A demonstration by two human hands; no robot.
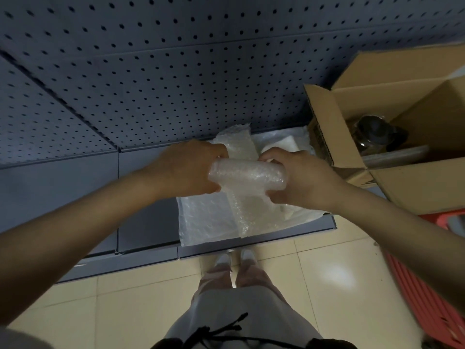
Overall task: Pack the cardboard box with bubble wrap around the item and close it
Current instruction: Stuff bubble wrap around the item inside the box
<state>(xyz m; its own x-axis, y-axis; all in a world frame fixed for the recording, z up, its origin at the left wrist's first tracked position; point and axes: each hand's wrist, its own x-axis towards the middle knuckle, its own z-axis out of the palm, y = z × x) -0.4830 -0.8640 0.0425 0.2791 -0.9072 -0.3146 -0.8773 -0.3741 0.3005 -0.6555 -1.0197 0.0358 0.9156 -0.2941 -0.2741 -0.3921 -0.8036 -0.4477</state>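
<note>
Bubble wrap [246, 176] is rolled up and grasped at both ends, left hand [186, 170] and right hand [302, 180], above the shelf [148, 222]. Cardboard box [392, 114] stands open, dark item [377, 134] inside. We judge padding and closing remain.

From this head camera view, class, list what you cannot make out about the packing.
- What is inside the bubble wrap roll: the wrap and both hands, left hand and right hand, cover it.
- The cardboard box: cut off by the right edge.
- The dark item inside: too dim to name.
</note>
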